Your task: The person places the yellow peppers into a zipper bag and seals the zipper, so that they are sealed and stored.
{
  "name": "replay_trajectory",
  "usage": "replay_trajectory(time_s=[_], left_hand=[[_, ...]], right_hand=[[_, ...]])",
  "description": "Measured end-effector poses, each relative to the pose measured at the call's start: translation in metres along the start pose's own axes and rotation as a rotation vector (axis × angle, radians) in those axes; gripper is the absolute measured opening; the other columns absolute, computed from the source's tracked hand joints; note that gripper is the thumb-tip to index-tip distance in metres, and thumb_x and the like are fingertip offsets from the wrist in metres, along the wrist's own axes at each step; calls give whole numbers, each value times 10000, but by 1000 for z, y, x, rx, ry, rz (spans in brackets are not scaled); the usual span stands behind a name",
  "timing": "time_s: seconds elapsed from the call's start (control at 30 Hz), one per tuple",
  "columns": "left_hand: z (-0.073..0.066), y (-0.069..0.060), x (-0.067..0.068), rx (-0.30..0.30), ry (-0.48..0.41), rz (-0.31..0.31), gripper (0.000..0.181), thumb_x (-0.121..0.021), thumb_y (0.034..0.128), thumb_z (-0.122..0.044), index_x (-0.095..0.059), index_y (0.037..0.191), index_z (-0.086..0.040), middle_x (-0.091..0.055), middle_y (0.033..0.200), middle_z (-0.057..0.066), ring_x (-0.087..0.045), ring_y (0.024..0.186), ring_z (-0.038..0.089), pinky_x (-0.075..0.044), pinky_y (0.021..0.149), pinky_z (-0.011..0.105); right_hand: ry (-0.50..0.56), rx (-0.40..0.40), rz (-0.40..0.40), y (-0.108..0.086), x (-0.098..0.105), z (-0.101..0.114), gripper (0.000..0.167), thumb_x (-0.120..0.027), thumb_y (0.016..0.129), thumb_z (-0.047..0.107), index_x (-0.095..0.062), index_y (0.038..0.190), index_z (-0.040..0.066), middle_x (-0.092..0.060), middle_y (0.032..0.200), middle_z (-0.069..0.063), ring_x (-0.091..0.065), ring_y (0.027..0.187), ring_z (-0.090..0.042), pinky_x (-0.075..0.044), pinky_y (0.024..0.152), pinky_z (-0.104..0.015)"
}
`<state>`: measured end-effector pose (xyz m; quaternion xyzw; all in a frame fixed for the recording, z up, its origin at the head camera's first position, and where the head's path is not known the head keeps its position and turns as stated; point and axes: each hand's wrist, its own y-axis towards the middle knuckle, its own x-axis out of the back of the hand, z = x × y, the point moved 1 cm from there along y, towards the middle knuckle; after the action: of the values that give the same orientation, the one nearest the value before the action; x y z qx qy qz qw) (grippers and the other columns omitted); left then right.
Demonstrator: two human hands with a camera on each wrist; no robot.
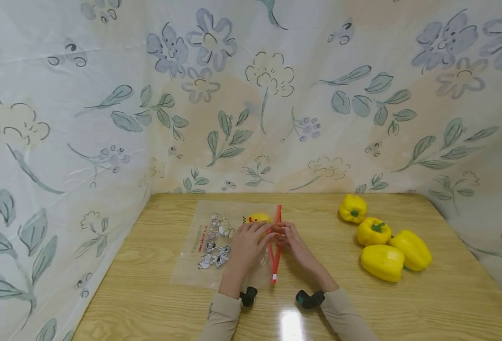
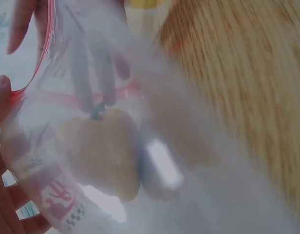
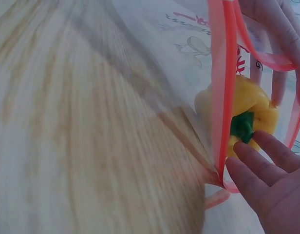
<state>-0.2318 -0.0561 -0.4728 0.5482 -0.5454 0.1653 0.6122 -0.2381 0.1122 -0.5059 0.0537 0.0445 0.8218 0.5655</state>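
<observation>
A clear zip bag with a red closure lies with its mouth towards the right. Inside is a yellow bell pepper, its green stem facing the opening; through the film it appears as a pale pepper, with a rounded shape beside it that I cannot identify. My left hand holds the bag near its mouth, thumb at the red rim and fingers along the film. My right hand reaches into the mouth with extended fingers, the tips touching the pepper by its stem.
Several yellow bell peppers stand on the right of the wooden table: one pepper at the back, others grouped nearer, including a front pepper. A floral cloth hangs behind the table and along its sides.
</observation>
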Motion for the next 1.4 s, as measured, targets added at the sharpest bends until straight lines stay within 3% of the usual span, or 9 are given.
replay_trajectory(time_s=[0.3, 0.6, 0.8, 0.93, 1.07, 1.2, 1.4], left_hand=[[0, 1, -2, 5, -27, -17, 331, -516, 917, -429, -611, 1211, -311, -610, 1215, -58, -548, 1118, 218, -427, 978, 409], [-1, 2, -1, 7, -55, -37, 325, -556, 902, -401, -621, 1203, -296, -617, 1204, -50, -550, 1113, 227, -442, 953, 438], [0, 3, 0, -4, -44, -36, 321, -553, 908, -389, -616, 1210, -302, -616, 1205, -46, -552, 1111, 226, -447, 946, 437], [-1, 3, 0, -12, -39, -37, 325, -556, 905, -387, -613, 1213, -300, -617, 1203, -41, -558, 1099, 228, -449, 938, 437], [-1, 2, 0, 4, -49, -14, 337, -549, 905, -403, -601, 1227, -318, -611, 1213, -58, -556, 1107, 218, -447, 944, 426], [-2, 1, 0, 37, -63, 22, 340, -531, 916, -413, -585, 1244, -342, -596, 1237, -72, -540, 1139, 214, -427, 974, 424], [-2, -2, 0, 47, -65, 48, 348, -510, 927, -418, -574, 1259, -334, -577, 1269, -63, -525, 1159, 221, -413, 988, 433]], right_hand=[[-68, 61, 64, -4, 6, 4, 390, -187, 1042, 260, -268, 1320, -1, -392, 1351, -264, -401, 1257, -417, -312, 1034, -562], [-157, 91, 70, -7, 12, 10, 363, -259, 1036, 213, -284, 1334, 8, -420, 1338, -258, -416, 1244, -431, -336, 1008, -575], [-189, 151, 93, -15, 13, 32, 343, -328, 1016, 106, -274, 1315, -52, -412, 1300, -350, -413, 1207, -501, -334, 977, -593], [-296, 184, 74, -22, 12, 44, 358, -409, 991, 87, -312, 1298, -68, -451, 1278, -337, -460, 1176, -473, -403, 959, -527], [-382, 203, 13, -26, 16, 41, 391, -500, 957, 100, -365, 1304, -19, -501, 1263, -279, -503, 1152, -420, -430, 936, -527], [-405, 218, -8, -27, 23, 29, 435, -546, 938, 132, -377, 1331, 55, -512, 1256, -251, -516, 1129, -414, -426, 909, -574], [-493, 207, -27, -35, 37, 25, 478, -617, 899, 229, -421, 1333, 184, -558, 1239, -131, -558, 1068, -379, -469, 875, -518]])
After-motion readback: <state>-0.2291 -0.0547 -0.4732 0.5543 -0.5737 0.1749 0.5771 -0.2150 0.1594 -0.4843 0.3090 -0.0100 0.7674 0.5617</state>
